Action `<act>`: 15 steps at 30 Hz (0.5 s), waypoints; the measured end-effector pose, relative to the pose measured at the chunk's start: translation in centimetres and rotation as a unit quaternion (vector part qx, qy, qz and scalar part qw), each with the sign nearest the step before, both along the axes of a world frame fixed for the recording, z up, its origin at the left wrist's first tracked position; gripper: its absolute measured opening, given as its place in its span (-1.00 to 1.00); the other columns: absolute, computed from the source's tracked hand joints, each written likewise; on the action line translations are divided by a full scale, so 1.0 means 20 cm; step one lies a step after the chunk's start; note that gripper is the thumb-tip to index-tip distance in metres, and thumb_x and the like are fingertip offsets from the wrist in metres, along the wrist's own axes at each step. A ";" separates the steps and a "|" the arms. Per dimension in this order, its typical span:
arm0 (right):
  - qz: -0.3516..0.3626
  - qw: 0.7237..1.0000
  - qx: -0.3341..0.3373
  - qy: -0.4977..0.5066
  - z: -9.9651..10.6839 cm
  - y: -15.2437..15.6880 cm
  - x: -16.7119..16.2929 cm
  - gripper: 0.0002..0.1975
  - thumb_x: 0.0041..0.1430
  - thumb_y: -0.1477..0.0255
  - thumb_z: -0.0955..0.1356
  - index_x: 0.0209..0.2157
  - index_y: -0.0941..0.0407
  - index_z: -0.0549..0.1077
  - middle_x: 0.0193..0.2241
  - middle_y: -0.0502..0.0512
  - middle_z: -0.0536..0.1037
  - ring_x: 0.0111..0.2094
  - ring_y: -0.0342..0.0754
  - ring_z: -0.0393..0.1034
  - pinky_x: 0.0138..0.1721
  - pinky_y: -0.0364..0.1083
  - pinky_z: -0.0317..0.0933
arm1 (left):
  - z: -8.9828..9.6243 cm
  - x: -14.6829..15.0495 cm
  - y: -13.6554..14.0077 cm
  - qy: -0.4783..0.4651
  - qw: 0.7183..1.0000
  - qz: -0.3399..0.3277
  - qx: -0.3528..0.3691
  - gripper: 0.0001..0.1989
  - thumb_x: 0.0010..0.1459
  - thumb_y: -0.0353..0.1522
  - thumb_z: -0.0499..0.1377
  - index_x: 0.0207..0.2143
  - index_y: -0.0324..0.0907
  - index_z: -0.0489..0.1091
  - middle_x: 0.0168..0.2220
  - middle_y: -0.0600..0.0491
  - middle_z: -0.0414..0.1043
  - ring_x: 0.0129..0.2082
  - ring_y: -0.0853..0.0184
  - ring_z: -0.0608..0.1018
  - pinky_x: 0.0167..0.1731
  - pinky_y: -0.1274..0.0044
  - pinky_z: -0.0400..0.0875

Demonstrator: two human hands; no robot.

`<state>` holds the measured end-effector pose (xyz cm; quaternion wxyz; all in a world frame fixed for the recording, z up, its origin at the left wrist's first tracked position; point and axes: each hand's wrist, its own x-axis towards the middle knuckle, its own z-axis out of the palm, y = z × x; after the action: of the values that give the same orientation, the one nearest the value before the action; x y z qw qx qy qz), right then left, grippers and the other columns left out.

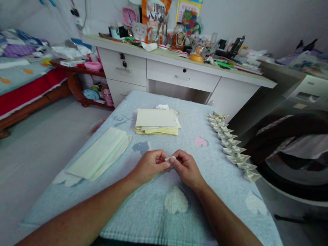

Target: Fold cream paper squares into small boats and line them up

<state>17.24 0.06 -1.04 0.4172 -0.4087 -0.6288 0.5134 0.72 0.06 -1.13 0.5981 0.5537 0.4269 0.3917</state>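
Between my two hands, over the middle of the cloth-covered table, is a small folded piece of paper point(170, 159). My left hand point(152, 165) pinches it from the left. From the other side, the fingers of my right hand point(187, 167) close on it too. Much of the paper is hidden by the fingertips. Past my hands lies a stack of cream and yellow paper sheets point(157, 119). A pile of long pale green paper sheets point(99, 153) rests to the left. Along the right edge runs a row of folded paper boats point(232, 149).
A blue cloth with heart patterns point(211, 203) covers the table. Behind it stands a white desk point(182, 76) crowded with jars, a snack bag and a pink clock point(129, 17). A washing machine point(311, 113) is close on the right; a bed point(20, 83) is at the left.
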 end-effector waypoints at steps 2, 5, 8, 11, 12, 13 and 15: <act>0.002 1.000 -0.004 0.009 0.01 0.00 0.00 -0.70 0.12 0.18 0.37 -0.45 0.13 0.37 -0.57 -0.04 0.42 -0.52 -0.17 0.27 -0.43 -0.17 0.15 | -0.01 0.00 0.00 0.004 1.000 0.003 0.006 -0.80 -0.02 -0.32 0.26 -0.42 -0.23 0.31 -0.54 0.12 0.43 -0.51 0.41 0.50 -0.48 0.59 0.34; 0.003 1.000 -0.006 0.011 0.00 0.01 0.00 -0.71 0.12 0.18 0.37 -0.45 0.14 0.38 -0.57 -0.05 0.41 -0.52 -0.18 0.25 -0.43 -0.18 0.13 | -0.01 0.00 0.00 0.012 0.999 0.016 0.027 -0.75 -0.04 -0.34 0.27 -0.35 -0.21 0.27 -0.54 0.18 0.37 -0.53 0.45 0.47 -0.49 0.62 0.31; -0.006 1.000 -0.005 -0.001 0.00 0.01 0.01 -0.70 0.11 0.19 0.37 -0.46 0.14 0.39 -0.58 -0.07 0.38 -0.53 -0.20 0.20 -0.45 -0.19 0.10 | -0.01 -0.02 0.00 0.015 0.998 0.002 0.055 -0.76 -0.02 -0.34 0.27 -0.33 -0.21 0.28 -0.48 0.18 0.35 -0.51 0.49 0.43 -0.47 0.64 0.28; 0.002 1.000 -0.017 -0.004 0.01 0.01 0.01 -0.68 0.11 0.16 0.37 -0.47 0.15 0.38 -0.58 -0.06 0.37 -0.53 -0.20 0.19 -0.46 -0.20 0.09 | 0.00 -0.03 0.01 0.002 0.998 -0.017 0.053 -0.81 0.05 -0.29 0.23 -0.38 -0.23 0.31 -0.47 0.15 0.35 -0.46 0.47 0.43 -0.43 0.62 0.30; 0.007 1.000 -0.020 -0.004 0.01 0.01 0.01 -0.67 0.11 0.15 0.36 -0.47 0.15 0.38 -0.58 -0.06 0.37 -0.52 -0.20 0.20 -0.46 -0.20 0.09 | 0.01 -0.03 0.02 -0.002 0.999 -0.016 0.045 -0.80 0.05 -0.28 0.22 -0.40 -0.23 0.32 -0.49 0.15 0.34 -0.47 0.47 0.43 -0.44 0.62 0.30; 0.010 1.000 -0.021 -0.004 0.02 0.01 0.01 -0.67 0.11 0.15 0.36 -0.46 0.15 0.38 -0.57 -0.06 0.37 -0.52 -0.20 0.20 -0.46 -0.20 0.09 | 0.01 -0.04 0.02 -0.010 0.999 -0.014 0.033 -0.80 0.04 -0.28 0.22 -0.42 -0.23 0.31 -0.51 0.15 0.34 -0.49 0.46 0.43 -0.44 0.61 0.31; 0.014 1.000 -0.022 -0.005 0.03 0.01 0.01 -0.68 0.12 0.15 0.35 -0.44 0.15 0.39 -0.56 -0.05 0.37 -0.51 -0.19 0.20 -0.45 -0.19 0.09 | 0.02 -0.04 0.02 -0.023 1.000 -0.006 0.009 -0.79 0.00 -0.28 0.24 -0.44 -0.24 0.31 -0.54 0.16 0.34 -0.53 0.47 0.42 -0.47 0.61 0.31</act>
<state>17.35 0.25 -0.48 0.3974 -0.4114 -0.6250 0.5312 -0.01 0.51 -0.76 0.6051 0.5528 0.4060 0.4042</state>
